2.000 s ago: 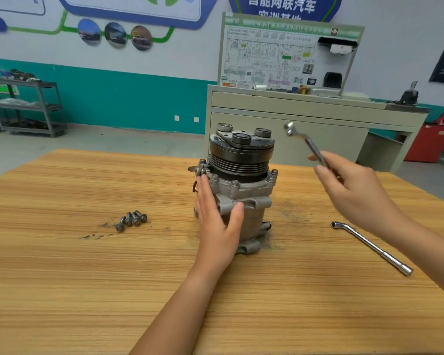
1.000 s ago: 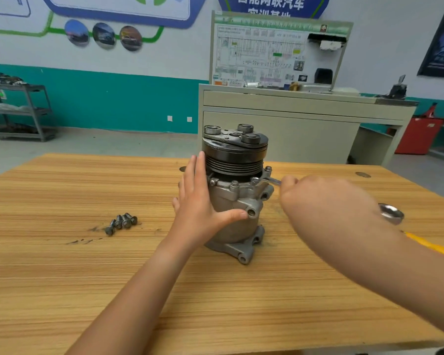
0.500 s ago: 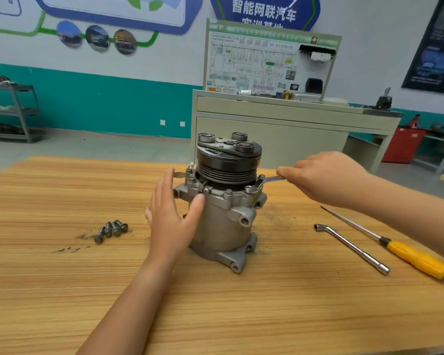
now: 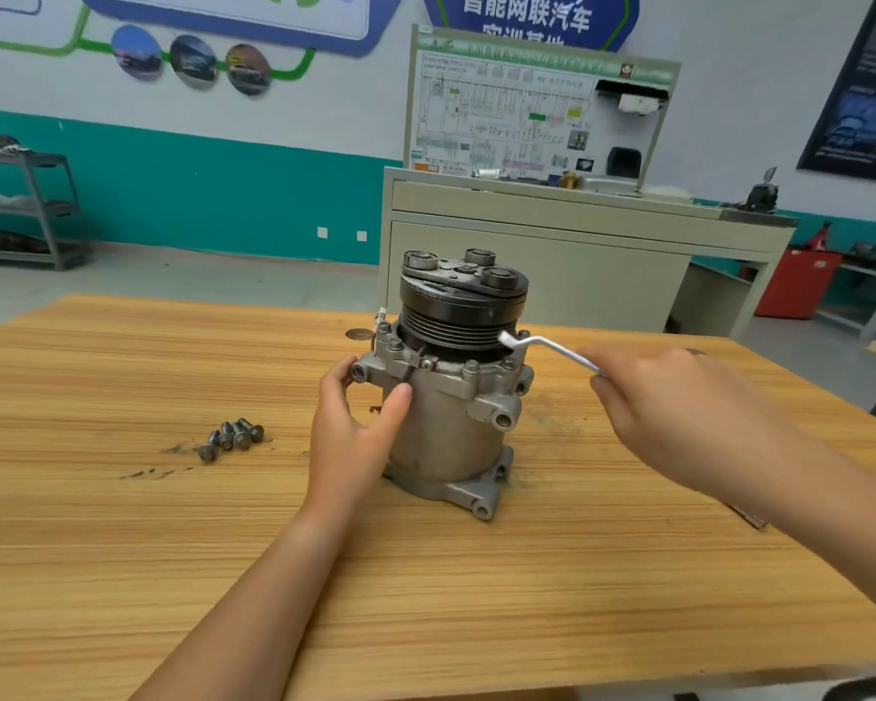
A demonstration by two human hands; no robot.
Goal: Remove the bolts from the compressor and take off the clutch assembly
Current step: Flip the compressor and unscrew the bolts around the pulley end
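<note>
A grey metal compressor [image 4: 446, 427] stands upright on the wooden table [image 4: 122, 548], with the black grooved clutch assembly [image 4: 464, 301] on top. My left hand [image 4: 347, 437] grips the compressor body from the left, thumb on its front. My right hand [image 4: 678, 412] holds a bent silver wrench [image 4: 547, 349], whose head sits on a bolt at the right side of the flange [image 4: 509, 361]. Several bolts remain around the flange rim [image 4: 471, 367]. Several removed bolts [image 4: 231, 437] lie loose to the left.
A beige cabinet with a wiring display board [image 4: 537, 220] stands behind the table. A metal shelf rack [image 4: 26, 210] is at the far left and a red bin [image 4: 795, 283] at the far right. The end of another tool [image 4: 749, 518] shows under my right forearm.
My right hand brought the wrench down onto a flange bolt and has swung its handle toward me. My left hand shifted its hold on the compressor body, which has turned slightly.
</note>
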